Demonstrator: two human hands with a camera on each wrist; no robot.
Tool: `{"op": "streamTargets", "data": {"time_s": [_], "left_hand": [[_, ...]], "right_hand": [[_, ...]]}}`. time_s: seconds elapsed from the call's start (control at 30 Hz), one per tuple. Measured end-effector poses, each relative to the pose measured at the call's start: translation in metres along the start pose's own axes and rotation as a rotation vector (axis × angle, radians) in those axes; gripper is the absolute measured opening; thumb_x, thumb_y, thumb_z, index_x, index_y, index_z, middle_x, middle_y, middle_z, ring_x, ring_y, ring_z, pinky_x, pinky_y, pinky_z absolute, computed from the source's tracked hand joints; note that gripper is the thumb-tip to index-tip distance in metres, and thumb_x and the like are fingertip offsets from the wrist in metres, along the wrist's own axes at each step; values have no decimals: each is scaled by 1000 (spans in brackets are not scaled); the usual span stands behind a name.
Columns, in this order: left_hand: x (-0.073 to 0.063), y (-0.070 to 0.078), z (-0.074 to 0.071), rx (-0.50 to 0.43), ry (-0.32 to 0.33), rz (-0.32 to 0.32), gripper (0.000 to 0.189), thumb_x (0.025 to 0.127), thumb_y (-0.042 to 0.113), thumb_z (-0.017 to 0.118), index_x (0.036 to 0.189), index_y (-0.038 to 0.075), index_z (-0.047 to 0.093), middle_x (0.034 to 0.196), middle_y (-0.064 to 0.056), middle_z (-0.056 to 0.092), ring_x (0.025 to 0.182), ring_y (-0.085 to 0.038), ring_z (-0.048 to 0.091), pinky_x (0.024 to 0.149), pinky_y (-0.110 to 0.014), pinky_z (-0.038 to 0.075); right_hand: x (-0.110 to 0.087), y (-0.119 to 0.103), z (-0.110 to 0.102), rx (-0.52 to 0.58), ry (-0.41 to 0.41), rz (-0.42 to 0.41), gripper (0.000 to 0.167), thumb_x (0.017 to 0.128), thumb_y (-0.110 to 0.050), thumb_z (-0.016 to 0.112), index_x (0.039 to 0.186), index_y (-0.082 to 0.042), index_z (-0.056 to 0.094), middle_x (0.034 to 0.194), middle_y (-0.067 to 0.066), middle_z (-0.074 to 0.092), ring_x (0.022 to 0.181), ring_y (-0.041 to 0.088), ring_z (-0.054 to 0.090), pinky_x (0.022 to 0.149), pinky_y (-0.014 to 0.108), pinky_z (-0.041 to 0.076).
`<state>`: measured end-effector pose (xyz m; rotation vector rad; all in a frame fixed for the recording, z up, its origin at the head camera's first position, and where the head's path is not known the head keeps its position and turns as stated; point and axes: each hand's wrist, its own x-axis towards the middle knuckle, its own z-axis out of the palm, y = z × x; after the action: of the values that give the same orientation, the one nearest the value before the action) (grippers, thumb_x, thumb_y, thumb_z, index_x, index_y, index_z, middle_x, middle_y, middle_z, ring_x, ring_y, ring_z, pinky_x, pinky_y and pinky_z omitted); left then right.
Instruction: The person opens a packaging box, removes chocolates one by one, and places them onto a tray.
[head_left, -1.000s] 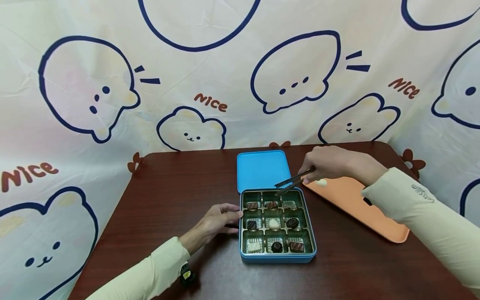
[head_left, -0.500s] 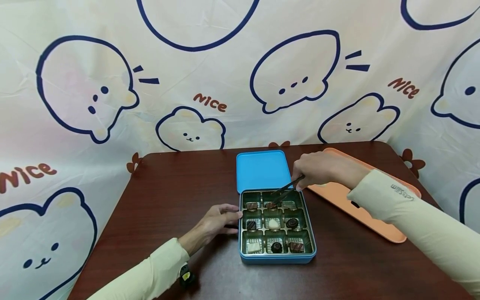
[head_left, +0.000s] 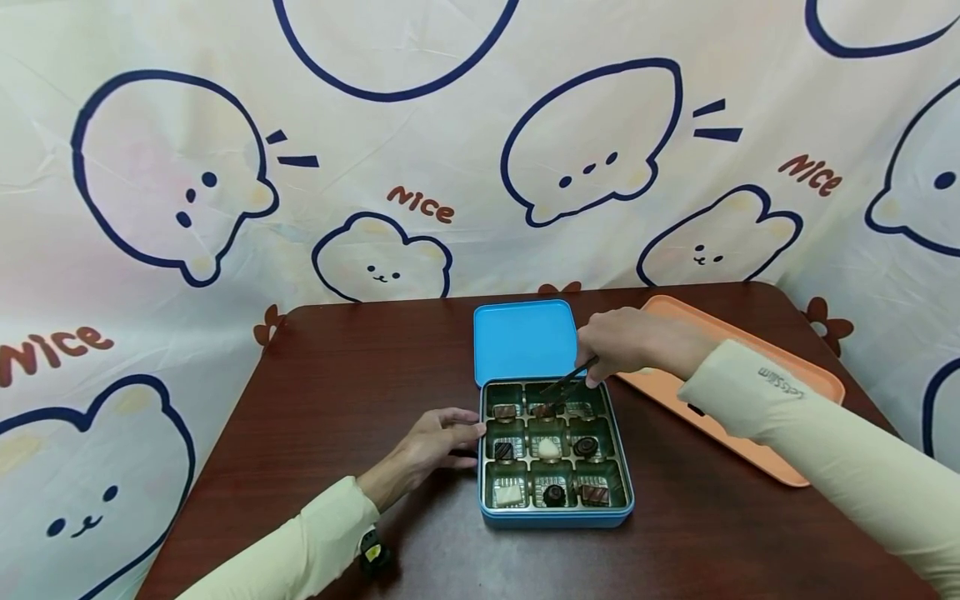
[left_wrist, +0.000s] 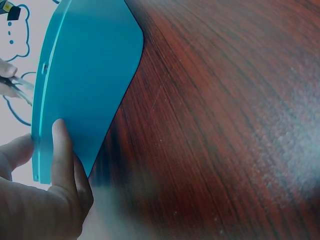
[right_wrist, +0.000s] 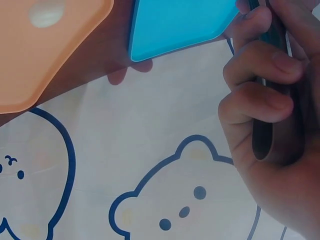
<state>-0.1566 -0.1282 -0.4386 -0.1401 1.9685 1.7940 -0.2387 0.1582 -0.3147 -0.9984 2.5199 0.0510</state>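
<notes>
The left hand [head_left: 427, 450], its fingers nearly straight, touched the left side of the compartmented blue tin [head_left: 555, 519]. Left to right, the back row held a brown chocolate [head_left: 505, 412] and a second brown chocolate [head_left: 542, 411]; the middle row a dark striped square [head_left: 503, 451], a white piece [head_left: 549, 449] and a dark swirl [head_left: 586, 447]; the front row a white square [head_left: 507, 495], a dark round [head_left: 554, 495] and a striped bar [head_left: 596, 495]. Behind lay a blue lid [head_left: 523, 342]. The right hand [head_left: 633, 343] curled round dark tongs [head_left: 572, 375], tips by the second brown chocolate; contact could not be told. Only the left wrist view showed fingers [left_wrist: 61, 132] along the tin's outer wall; the right wrist view plainly showed a pale piece [right_wrist: 46, 12] on the orange tray [head_left: 783, 467].
</notes>
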Motion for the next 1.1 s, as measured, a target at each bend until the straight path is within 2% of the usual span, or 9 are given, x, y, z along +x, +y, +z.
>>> {"op": "streamTargets", "data": {"time_s": [0.23, 0.3, 0.37, 0.53, 0.8, 0.93, 1.1], "left_hand": [[0, 0, 0, -1, -3, 1, 43, 95, 14, 69, 131, -6, 55, 120, -22, 64, 100, -27, 68, 77, -40, 63], [0, 0, 0, 0, -3, 3, 44, 95, 14, 69, 130, -6, 55, 120, -22, 64, 100, -27, 68, 77, -40, 63], [0, 0, 0, -1, -2, 5, 44, 95, 14, 69, 130, -6, 55, 120, -22, 64, 100, -28, 68, 77, -40, 63], [0, 0, -1, -5, -2, 5, 43, 95, 14, 69, 130, -6, 55, 119, -22, 64, 99, -27, 68, 77, -40, 63], [1, -1, -1, 1, -9, 8, 44, 95, 13, 68, 132, -7, 54, 121, -22, 63, 99, -27, 68, 79, -41, 62], [1, -1, 0, 3, -5, 5, 45, 95, 14, 69, 132, -7, 54, 120, -22, 64, 99, -27, 68, 79, -41, 62], [1, -1, 0, 0, -1, 0, 44, 95, 14, 69, 131, -7, 54, 120, -22, 64, 98, -27, 68, 78, -41, 62]], "right_hand": [[5, -4, 3, -20, -5, -3, 10, 89, -29, 76, 91, -21, 81, 70, -9, 66, 59, 6, 54, 49, 21, 36], [7, -5, 3, -32, -2, -1, 11, 89, -29, 76, 93, -21, 81, 75, -8, 69, 61, 5, 56, 49, 21, 40], [8, -6, 4, -42, -1, 8, 17, 88, -30, 76, 100, -20, 81, 86, -8, 73, 66, 5, 61, 52, 22, 46], [11, -11, 3, -82, -3, 41, 28, 87, -34, 77, 110, -19, 79, 104, -4, 75, 81, 10, 69, 62, 26, 57], [12, -18, 3, -141, 1, 67, 30, 86, -34, 78, 112, -19, 77, 108, -5, 74, 93, 15, 69, 72, 30, 60], [14, -21, 4, -150, -2, 78, 29, 86, -33, 79, 112, -18, 76, 107, -5, 73, 93, 15, 68, 72, 30, 60], [17, -23, 5, -179, -8, 69, 20, 87, -30, 79, 103, -18, 77, 95, -4, 71, 79, 12, 64, 64, 26, 54]]}}
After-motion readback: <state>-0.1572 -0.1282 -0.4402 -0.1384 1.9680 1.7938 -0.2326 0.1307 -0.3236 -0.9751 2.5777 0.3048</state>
